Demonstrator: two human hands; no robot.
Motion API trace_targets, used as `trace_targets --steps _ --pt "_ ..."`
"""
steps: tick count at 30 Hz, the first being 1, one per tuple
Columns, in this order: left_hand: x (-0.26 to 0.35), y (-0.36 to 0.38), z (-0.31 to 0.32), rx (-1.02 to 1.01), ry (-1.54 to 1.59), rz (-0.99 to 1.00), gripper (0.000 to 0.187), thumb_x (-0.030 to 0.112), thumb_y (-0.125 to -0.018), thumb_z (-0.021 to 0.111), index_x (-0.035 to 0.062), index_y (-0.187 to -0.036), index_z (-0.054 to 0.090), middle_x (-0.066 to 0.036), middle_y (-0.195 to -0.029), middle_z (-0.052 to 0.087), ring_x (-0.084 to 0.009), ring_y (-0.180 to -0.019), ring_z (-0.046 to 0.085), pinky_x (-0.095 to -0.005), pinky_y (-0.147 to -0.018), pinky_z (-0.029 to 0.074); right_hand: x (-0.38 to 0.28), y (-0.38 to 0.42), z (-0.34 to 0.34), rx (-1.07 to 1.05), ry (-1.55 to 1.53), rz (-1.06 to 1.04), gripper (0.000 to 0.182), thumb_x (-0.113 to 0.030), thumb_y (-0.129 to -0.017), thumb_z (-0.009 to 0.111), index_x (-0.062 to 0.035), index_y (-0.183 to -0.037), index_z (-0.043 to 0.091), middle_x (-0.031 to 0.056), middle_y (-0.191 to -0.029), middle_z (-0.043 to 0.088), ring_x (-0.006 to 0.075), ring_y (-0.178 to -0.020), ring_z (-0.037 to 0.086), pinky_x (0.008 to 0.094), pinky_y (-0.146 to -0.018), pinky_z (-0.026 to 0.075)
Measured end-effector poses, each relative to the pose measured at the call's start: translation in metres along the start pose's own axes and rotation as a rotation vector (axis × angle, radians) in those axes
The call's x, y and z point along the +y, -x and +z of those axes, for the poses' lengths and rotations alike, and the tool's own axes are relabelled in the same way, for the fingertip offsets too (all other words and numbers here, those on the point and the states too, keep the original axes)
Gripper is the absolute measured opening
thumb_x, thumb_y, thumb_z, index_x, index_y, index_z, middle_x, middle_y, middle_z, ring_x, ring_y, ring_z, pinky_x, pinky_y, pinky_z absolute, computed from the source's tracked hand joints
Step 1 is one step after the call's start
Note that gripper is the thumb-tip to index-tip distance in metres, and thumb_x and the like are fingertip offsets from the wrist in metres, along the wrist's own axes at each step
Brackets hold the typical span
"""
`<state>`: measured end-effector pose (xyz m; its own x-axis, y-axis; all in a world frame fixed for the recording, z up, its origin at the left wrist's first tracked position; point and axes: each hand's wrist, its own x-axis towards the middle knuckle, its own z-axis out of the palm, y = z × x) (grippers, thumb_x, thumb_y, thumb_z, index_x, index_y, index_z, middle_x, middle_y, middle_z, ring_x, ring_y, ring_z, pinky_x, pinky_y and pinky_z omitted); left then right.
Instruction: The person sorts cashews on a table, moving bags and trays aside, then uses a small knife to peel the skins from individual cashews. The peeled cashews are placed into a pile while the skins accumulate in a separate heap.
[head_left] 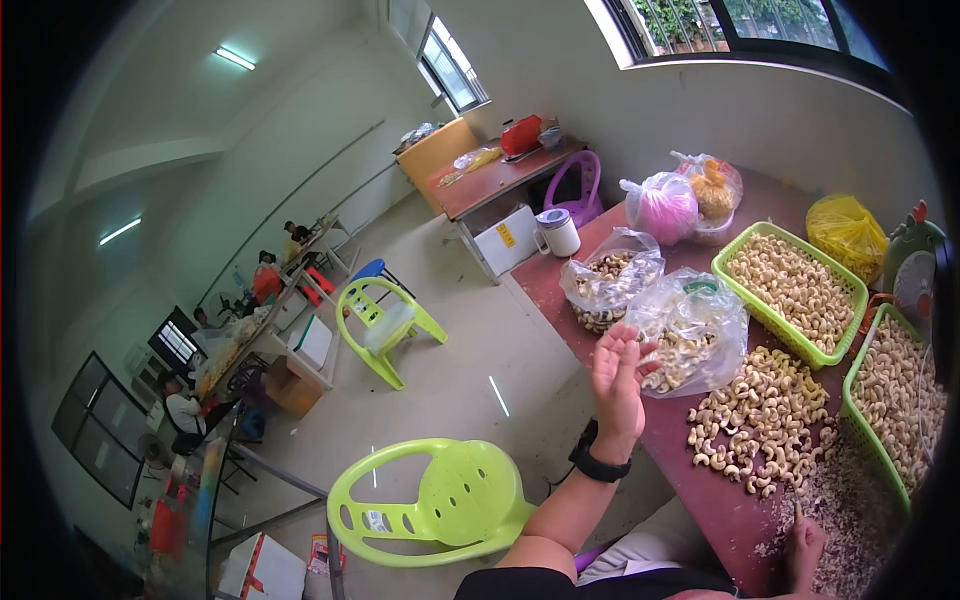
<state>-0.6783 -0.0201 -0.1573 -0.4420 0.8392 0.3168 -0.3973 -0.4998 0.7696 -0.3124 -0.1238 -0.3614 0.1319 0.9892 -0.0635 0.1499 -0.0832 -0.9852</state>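
Observation:
My left hand (617,380), with a dark watch on its wrist, is raised at the table's near edge. Its fingers are apart and slightly curled, beside a clear plastic bag (705,325) of cashews. At the bottom right, my right hand (806,548) is closed around something small and thin that I cannot make out. It is near a loose pile of cashews (750,425) and scattered husk crumbs (835,530). A second clear bag (612,280) holds darker nuts. Cashews fill two green baskets, one behind the pile (728,262) and one at right (862,412).
A lidded mug (558,233), a pink bag (663,207) and a yellow bag (846,238) stand towards the back of the red table (680,440). Green chairs (470,490) are on the floor at left. Several people sit at far tables.

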Motion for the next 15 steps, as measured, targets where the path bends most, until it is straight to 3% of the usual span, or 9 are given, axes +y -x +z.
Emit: trace_targets --steps 5,7,10,11,13,14,15 --pt "-0.029 0.035 -0.007 -0.057 0.048 -0.255 0.034 0.014 -0.085 0.049 0.0042 -0.116 0.038 -0.009 -0.107 0.048 -0.0195 -0.088 0.054 -0.03 -0.071 0.047 0.017 -0.006 -0.001 0.041 0.002 0.03 0.035 -0.027 -0.089 0.043 -0.0091 -0.059 0.044 -0.0042 -0.047 0.037 0.0048 -0.038 0.031 0.0206 -0.036 0.023" --pt "-0.037 0.05 -0.013 -0.14 0.0 -0.503 0.032 0.013 -0.086 0.049 0.0041 -0.115 0.039 -0.008 -0.104 0.05 -0.0193 -0.089 0.055 -0.0297 -0.072 0.047 0.016 -0.006 0.004 0.191 -0.126 -0.008 0.032 -0.026 -0.089 0.043 -0.0099 -0.062 0.043 -0.0047 -0.05 0.037 0.0045 -0.041 0.032 0.0197 -0.038 0.024" --pt "-0.043 0.066 -0.012 -0.189 -0.008 -0.644 0.03 0.012 -0.086 0.048 0.0041 -0.113 0.04 -0.009 -0.103 0.052 -0.0205 -0.091 0.054 -0.0304 -0.074 0.047 -0.045 0.009 0.01 0.041 -0.06 -0.016 0.025 -0.02 -0.088 0.045 -0.0064 -0.067 0.045 -0.0013 -0.061 0.041 0.0056 -0.052 0.038 0.0191 -0.045 0.029" --pt "-0.044 0.065 -0.011 -0.201 0.0 -0.662 0.03 0.012 -0.086 0.048 0.0041 -0.113 0.04 -0.009 -0.103 0.052 -0.0205 -0.091 0.054 -0.0304 -0.074 0.047 -0.057 0.012 0.013 0.061 -0.051 -0.007 0.025 -0.02 -0.088 0.045 -0.0064 -0.067 0.045 -0.0013 -0.061 0.041 0.0056 -0.052 0.038 0.0191 -0.045 0.029" --pt "-0.04 0.051 -0.013 -0.153 0.199 -0.679 0.03 0.012 -0.085 0.049 0.0038 -0.112 0.04 -0.011 -0.103 0.051 -0.0228 -0.093 0.054 -0.0329 -0.078 0.047 -0.068 0.014 0.018 0.213 0.377 -0.261 0.019 -0.016 -0.084 0.046 -0.0014 -0.071 0.047 0.0035 -0.075 0.044 0.0081 -0.059 0.039 0.0219 -0.048 0.03" --pt "-0.036 0.038 -0.013 -0.095 0.203 -0.615 0.03 0.013 -0.085 0.049 0.0035 -0.112 0.04 -0.013 -0.102 0.051 -0.0253 -0.095 0.053 -0.0362 -0.081 0.046 -0.068 0.014 0.011 0.132 0.415 -0.205 0.01 -0.009 -0.08 0.047 0.0007 -0.079 0.047 0.0069 -0.093 0.041 0.0125 -0.069 0.042 0.0239 -0.054 0.036" --pt "-0.029 0.025 -0.012 -0.045 0.196 -0.558 0.031 0.014 -0.085 0.048 0.0037 -0.113 0.039 -0.014 -0.104 0.05 -0.0259 -0.101 0.05 -0.039 -0.084 0.043 -0.071 0.015 0.013 0.152 0.408 -0.208 0.01 -0.009 -0.08 0.047 0.0007 -0.079 0.047 0.0069 -0.093 0.041 0.0125 -0.069 0.042 0.0239 -0.054 0.036"
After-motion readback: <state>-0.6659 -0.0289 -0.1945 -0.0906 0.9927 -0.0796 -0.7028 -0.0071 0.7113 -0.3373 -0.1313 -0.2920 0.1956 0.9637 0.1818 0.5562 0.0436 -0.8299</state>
